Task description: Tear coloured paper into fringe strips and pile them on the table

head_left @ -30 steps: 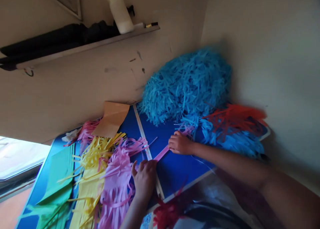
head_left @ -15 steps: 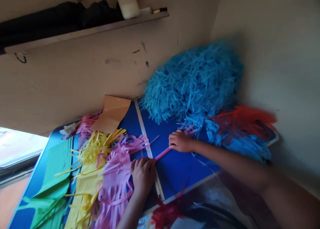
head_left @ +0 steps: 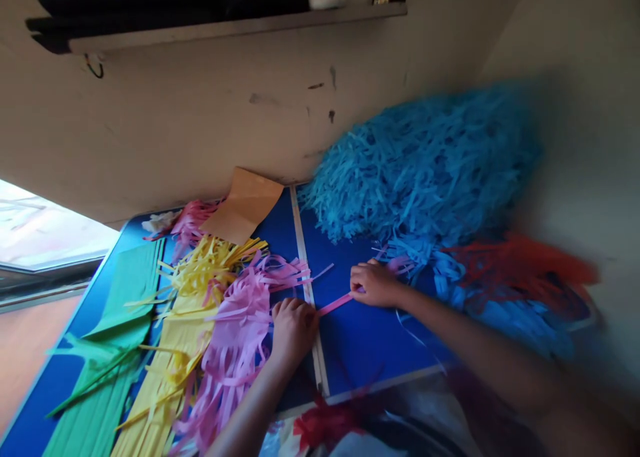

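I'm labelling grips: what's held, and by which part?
A pink strip: left hand and right hand grip either end of the section showing between them.

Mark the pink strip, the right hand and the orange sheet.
Pink strip (head_left: 336, 304), head view, its visible middle
Right hand (head_left: 374, 284), head view, middle of the hand
Orange sheet (head_left: 243, 205), head view, middle of its surface

2 hands: L hand (head_left: 295, 327) ~6:30, R hand (head_left: 376, 284) ~4:30. 1 pink strip (head_left: 335, 304) btwn. 1 grn pile (head_left: 131, 277), 1 ylw pile (head_left: 185, 337), 1 purple pile (head_left: 234, 317), all ~8 o'clock. 1 lg blue heap (head_left: 430, 170), 2 o'clock. Red bunches x2: 1 @ 3 o'clock (head_left: 530, 264), 1 @ 6 (head_left: 325, 422). 1 tan sheet (head_left: 245, 204), 9 o'clock.
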{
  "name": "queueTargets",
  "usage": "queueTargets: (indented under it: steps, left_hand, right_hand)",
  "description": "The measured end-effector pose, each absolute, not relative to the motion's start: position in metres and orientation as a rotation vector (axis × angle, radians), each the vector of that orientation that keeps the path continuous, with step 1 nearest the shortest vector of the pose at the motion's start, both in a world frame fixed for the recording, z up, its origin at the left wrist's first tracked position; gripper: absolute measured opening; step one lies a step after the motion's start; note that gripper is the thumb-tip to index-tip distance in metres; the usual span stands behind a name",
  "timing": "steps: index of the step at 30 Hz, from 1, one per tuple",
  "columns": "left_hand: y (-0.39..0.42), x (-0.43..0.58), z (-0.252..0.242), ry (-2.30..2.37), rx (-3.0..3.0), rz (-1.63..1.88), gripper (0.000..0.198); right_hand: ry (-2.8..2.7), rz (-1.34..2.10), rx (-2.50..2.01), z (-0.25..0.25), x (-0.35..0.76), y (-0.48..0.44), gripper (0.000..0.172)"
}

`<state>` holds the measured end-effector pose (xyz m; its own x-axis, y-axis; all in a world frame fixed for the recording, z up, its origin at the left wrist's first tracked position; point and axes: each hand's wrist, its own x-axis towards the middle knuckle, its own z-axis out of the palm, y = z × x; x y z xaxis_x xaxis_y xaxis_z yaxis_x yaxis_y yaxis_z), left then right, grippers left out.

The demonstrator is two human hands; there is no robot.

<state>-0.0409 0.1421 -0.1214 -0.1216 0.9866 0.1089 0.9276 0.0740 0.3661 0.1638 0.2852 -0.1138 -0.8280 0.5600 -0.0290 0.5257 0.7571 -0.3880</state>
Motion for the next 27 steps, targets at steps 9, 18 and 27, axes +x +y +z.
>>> queueTargets:
  steps: [9, 18, 27]
  left_hand:
    - [0.143, -0.038, -0.107, 2.179, 2.028, 0.382, 0.014]
    - [0.144, -0.035, -0.099, 1.957, 2.391, 0.353, 0.028]
    - [0.149, -0.027, -0.106, 2.004, 2.513, 0.452, 0.009]
  right_hand:
    - [-2.858, 0.569, -0.954, -0.111, 0.162, 0.287, 0.008]
    - [-2.907, 0.107, -0.275, -0.112, 0.154, 0.27, 0.008]
    - [-2.923, 0.005, -0.358, -0.116, 0.139, 0.264, 0.015]
